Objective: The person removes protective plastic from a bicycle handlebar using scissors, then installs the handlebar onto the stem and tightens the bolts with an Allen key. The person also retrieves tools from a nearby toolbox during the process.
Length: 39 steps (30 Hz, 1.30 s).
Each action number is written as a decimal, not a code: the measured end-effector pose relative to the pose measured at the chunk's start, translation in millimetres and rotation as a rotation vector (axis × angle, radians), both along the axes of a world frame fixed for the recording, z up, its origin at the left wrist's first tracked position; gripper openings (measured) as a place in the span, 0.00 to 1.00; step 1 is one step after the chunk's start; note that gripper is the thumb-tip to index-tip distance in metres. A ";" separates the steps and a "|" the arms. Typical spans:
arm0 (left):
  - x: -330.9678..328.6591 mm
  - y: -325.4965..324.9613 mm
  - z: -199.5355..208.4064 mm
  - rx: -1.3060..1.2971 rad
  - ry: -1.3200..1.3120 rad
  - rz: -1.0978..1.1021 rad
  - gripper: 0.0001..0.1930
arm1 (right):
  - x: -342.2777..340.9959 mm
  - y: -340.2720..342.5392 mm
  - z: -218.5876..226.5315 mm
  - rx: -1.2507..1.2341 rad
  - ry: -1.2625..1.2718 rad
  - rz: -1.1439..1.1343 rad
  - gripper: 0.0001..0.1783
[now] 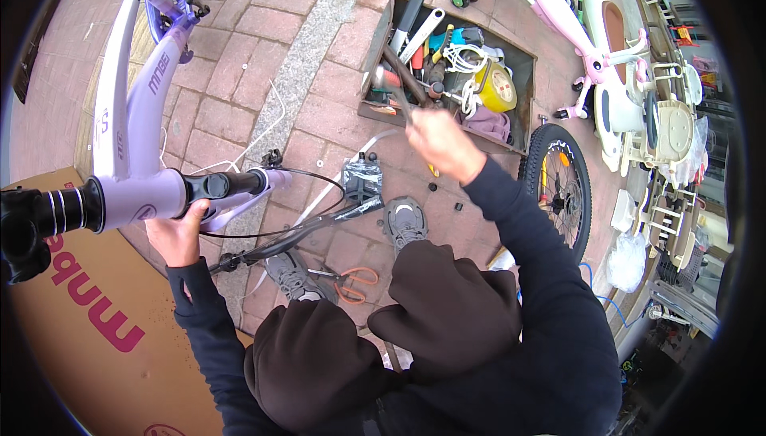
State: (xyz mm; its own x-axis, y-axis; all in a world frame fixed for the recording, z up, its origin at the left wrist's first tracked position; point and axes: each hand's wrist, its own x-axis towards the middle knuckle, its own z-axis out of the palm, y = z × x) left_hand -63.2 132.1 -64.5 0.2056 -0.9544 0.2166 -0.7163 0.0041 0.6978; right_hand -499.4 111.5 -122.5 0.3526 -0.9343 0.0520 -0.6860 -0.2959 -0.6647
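Observation:
A lilac bicycle frame (148,109) stretches along the left, with a black stem and spacers at its near end. My left hand (177,236) is closed around the frame's front end, thumb up against the black part beside the head tube and fingers hidden beneath. My right hand (443,145) is a closed fist above the near edge of a metal toolbox (523,85). From that fist a dark, thin-shafted tool (404,105) points into the box; its end is blurred, so its kind is unclear. Wrenches, a yellow tape-like case (496,89) and a white cord fill the box.
Orange-handled scissors (356,284) lie by my shoes. A wrapped black part (363,181) and black handlebar (319,228) are on the brick paving. A wheel (558,189) stands right, near children's ride-on toys (594,61). A cardboard box (104,340) occupies the lower left.

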 end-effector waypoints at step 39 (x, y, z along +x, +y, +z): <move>9.6 -0.6 -11.1 -0.039 0.039 -0.016 0.44 | -49.0 83.1 -2.0 0.559 -1.045 -0.925 0.07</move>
State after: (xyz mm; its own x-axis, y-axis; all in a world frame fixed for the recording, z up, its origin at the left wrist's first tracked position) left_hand -53.6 131.5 -75.6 0.1988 -0.9486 0.2463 -0.6884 0.0437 0.7240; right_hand -548.4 194.6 -124.5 -0.3261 -0.7839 -0.5284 0.3578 0.4150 -0.8365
